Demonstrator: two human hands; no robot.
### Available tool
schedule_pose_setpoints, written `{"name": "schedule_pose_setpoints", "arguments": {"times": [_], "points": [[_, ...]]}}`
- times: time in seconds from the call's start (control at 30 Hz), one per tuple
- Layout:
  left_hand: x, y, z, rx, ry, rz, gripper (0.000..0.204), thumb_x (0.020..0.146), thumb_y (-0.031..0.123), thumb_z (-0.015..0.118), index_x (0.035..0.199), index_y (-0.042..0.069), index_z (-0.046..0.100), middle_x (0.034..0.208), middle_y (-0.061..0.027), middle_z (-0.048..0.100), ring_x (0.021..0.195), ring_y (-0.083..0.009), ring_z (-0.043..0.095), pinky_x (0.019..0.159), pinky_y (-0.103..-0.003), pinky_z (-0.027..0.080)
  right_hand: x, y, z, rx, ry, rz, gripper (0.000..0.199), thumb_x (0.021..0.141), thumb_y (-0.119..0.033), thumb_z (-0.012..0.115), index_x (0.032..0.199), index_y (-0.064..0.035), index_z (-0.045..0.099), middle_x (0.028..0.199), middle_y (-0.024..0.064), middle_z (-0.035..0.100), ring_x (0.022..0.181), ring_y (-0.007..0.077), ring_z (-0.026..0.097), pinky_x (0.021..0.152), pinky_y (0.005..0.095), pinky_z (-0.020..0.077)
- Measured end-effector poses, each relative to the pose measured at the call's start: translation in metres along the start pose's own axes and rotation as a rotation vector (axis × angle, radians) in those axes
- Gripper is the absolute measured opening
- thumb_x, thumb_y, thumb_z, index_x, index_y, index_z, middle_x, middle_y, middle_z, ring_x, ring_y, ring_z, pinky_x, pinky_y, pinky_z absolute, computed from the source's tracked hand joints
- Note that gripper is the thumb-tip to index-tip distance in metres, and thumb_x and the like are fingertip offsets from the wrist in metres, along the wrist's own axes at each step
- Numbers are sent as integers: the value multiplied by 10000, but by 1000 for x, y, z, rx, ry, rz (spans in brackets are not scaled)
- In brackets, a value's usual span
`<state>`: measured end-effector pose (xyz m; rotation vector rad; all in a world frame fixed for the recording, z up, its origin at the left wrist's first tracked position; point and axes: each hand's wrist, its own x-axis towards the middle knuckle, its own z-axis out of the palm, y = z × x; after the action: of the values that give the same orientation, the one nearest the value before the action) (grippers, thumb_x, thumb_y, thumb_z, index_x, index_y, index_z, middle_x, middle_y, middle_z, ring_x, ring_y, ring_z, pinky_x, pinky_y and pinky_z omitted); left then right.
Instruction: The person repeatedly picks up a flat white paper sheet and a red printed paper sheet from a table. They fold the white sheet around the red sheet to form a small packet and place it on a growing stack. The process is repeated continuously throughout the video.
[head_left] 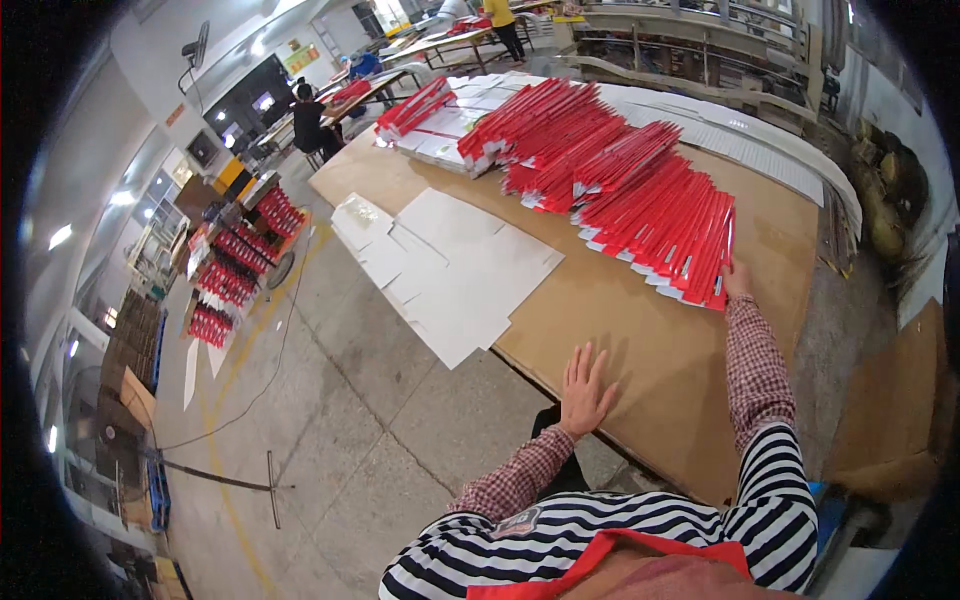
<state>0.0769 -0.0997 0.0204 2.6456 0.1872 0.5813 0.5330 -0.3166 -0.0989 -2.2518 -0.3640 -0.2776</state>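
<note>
The left hand spreads empty over the desk; the right hand meets the fanned red stack, grip unclear; an uneven push could topple it.

Left of the counter spreads a grey concrete floor; beyond its far end, a fan hangs near a white wall.

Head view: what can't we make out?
All in the head view:
Right hand: too small at the red pieces to tell grip from touch.
Left hand: palm hidden by its own back.
Tabletop under the white sheet: covered by it.
Person in yellow: head cut off by upper edge.
</note>
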Motion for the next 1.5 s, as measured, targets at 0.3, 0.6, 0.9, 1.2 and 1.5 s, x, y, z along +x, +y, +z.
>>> {"name": "schedule_pose_setpoints", "arguments": {"times": [0.3,0.6,0.9,1.2,1.5], "points": [[-2,-181,-122,290,80,-212,418,821,224,733,1191,61,627,1192,-138,630,1124,-329,569,973,-436,424,-178,-42,-168,-98,-151,-36,325,976,-232,551,1214,-32,645,1117,158,691,978,265,660,877,368,513],[-4,-257,-144,598,-213,12,306,878,230,639,1138,70,628,1108,-118,646,1091,-298,591,929,-437,458,-221,-93,-182,-29,-178,22,309,937,-181,598,1198,-23,648,1017,146,700,965,265,655,877,379,504],[43,-18,-153,528,-503,538,139,818,168,588,919,103,659,868,-94,644,874,-279,643,767,-437,488,-271,-274,-212,-61,-187,-720,620,804,-223,728,1372,-94,515,1280,158,550,1322,343,432,1099,495,319],[-34,105,-35,38,-358,824,776,687,427,799,1309,58,518,1336,-165,493,1262,-327,460,1005,-488,391,-392,-149,-288,-252,-179,-456,155,730,-50,643,882,-75,661,962,51,687,1007,278,606,994,490,374],[0,63,37,-556,-645,499,402,772,320,782,1075,79,672,1060,-106,654,1052,-282,583,900,-400,466,-397,-92,-302,-20,-356,172,312,739,-119,753,1030,-48,663,876,95,668,761,234,609,684,337,479]]}}
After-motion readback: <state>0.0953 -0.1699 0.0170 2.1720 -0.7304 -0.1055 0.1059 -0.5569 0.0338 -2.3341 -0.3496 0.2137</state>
